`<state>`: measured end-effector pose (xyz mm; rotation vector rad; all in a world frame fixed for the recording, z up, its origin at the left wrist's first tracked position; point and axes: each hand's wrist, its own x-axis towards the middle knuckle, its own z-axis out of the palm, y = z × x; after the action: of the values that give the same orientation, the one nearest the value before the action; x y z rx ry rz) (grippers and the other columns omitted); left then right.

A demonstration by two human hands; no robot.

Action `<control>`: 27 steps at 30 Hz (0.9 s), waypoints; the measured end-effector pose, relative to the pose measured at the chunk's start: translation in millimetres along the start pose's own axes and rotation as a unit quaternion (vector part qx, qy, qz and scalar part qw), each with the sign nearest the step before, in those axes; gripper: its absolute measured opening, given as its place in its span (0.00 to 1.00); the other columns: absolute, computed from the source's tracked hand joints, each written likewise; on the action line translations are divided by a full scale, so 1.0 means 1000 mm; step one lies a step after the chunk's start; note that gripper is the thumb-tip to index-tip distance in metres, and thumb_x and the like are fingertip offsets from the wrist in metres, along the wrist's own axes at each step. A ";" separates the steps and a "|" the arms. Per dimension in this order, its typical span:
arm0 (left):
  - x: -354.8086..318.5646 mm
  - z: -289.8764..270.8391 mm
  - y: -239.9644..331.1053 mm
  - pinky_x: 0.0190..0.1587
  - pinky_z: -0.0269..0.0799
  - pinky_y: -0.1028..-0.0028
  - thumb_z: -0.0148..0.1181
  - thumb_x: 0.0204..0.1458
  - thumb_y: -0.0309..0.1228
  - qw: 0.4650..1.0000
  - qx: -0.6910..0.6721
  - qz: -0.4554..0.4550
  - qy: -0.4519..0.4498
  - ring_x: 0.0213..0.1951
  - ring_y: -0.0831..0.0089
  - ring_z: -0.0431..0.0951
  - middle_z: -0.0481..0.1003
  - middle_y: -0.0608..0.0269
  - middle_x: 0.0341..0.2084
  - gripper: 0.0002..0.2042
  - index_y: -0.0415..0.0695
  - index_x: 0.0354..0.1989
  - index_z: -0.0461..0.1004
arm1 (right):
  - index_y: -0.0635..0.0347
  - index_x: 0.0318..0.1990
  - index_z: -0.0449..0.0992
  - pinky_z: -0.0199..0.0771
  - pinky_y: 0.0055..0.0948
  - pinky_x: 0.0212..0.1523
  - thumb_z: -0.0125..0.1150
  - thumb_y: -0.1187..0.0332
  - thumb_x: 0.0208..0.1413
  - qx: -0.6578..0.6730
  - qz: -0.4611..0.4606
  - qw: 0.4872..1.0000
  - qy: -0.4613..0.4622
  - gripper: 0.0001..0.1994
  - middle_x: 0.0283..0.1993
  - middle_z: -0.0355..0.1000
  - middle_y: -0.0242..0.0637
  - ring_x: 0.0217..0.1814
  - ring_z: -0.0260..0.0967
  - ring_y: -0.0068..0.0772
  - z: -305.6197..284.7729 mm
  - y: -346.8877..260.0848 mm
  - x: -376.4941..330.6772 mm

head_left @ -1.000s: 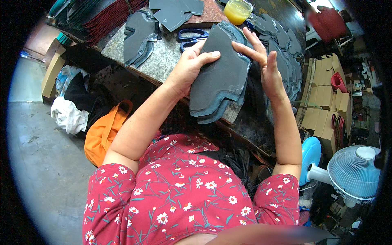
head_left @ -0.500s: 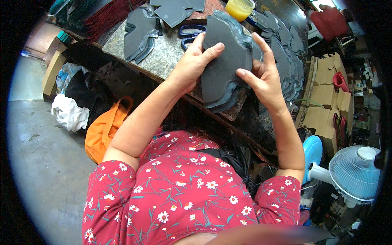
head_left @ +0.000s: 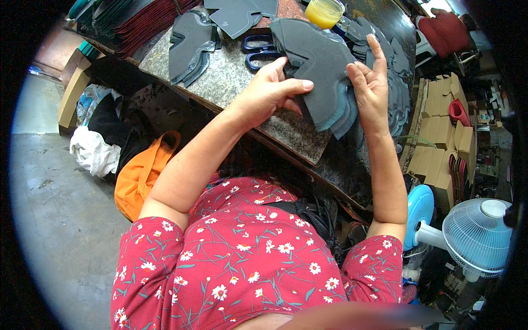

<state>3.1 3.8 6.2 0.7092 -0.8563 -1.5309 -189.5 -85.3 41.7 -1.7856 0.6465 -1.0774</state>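
Layered dark sheets in your left hand's grip

Your left hand (head_left: 269,91) has its grip closed on a stack of thin, matte charcoal pieces (head_left: 324,63), thumb on top and fingers by the left edge. The stack is tilted above a speckled grey stone slab (head_left: 225,77) on the counter (head_left: 385,19); its curved, notched outlines fan out at the near end, where bluish-grey edges show. Your right hand (head_left: 371,93) is at the stack's right edge, its grip partly open, thumb and fingers apart; you cannot tell whether it pinches anything. Left of the stack lie scissors (head_left: 257,61) with smooth, dark-blue looped handles and, farther left, more notched sheets (head_left: 190,49). Beyond it stands a rounded tub (head_left: 324,14) holding something yellow. Overlapping dark cut-outs (head_left: 393,82) spread to the right.
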 end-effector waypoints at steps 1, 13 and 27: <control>0.000 -0.001 0.000 0.34 0.83 0.69 0.62 0.53 0.27 1.000 -0.007 0.012 0.009 0.43 0.69 0.80 0.72 0.56 0.50 0.26 0.39 0.59 0.59 | 0.56 0.71 0.48 0.66 0.12 0.37 0.57 0.69 0.63 -0.032 0.014 0.999 0.015 0.33 0.44 0.71 0.32 0.38 0.66 0.15 -0.002 0.000 -0.001; 0.001 -0.001 -0.001 0.31 0.82 0.73 0.60 0.55 0.26 0.996 -0.055 0.039 0.052 0.37 0.72 0.81 0.75 0.57 0.43 0.23 0.39 0.57 0.59 | 0.57 0.62 0.70 0.60 0.40 0.61 0.25 0.34 0.62 -0.462 -0.098 0.880 -0.047 0.40 0.66 0.60 0.50 0.62 0.61 0.51 0.002 -0.016 -0.035; 0.003 -0.008 -0.004 0.33 0.84 0.69 0.59 0.55 0.26 0.996 -0.073 0.040 0.043 0.39 0.70 0.81 0.74 0.54 0.45 0.22 0.36 0.56 0.60 | 0.43 0.54 0.79 0.25 0.50 0.73 0.17 0.30 0.59 -0.225 -0.055 0.963 -0.140 0.43 0.74 0.52 0.39 0.78 0.34 0.50 -0.017 0.000 -0.031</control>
<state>7.1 0.4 -1.4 0.6212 -0.6930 -1.4644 -219.3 -68.5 33.3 -2.3389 0.6595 -0.7625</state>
